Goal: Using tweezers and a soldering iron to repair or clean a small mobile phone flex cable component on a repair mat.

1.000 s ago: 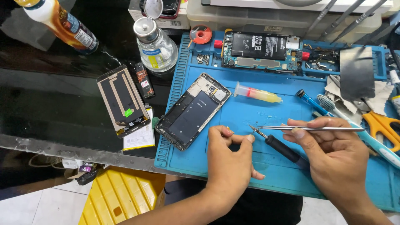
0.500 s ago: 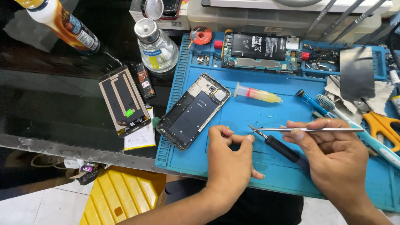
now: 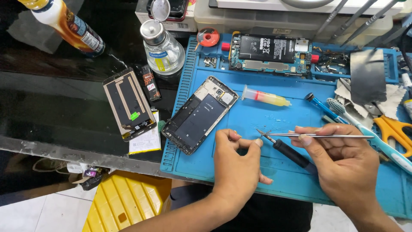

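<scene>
Blue mat (image 3: pixel 257 172) on dark surface (image 3: pixel 51 107), open phone (image 3: pixel 199 115) left of hands, clear bottle (image 3: pixel 162 48) with yellow label behind, right hand (image 3: pixel 343 165) pinched shut on thin tweezers (image 3: pixel 317 135), left hand (image 3: pixel 238 165) fingertips pressed together beside tweezers tip

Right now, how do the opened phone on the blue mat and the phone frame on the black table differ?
The opened phone has a silver rim and lies tilted right on the blue mat. The phone frame has a gold rim, tilts left and lies on the black table, farther from the left hand. Both lie flat, insides up.
</scene>
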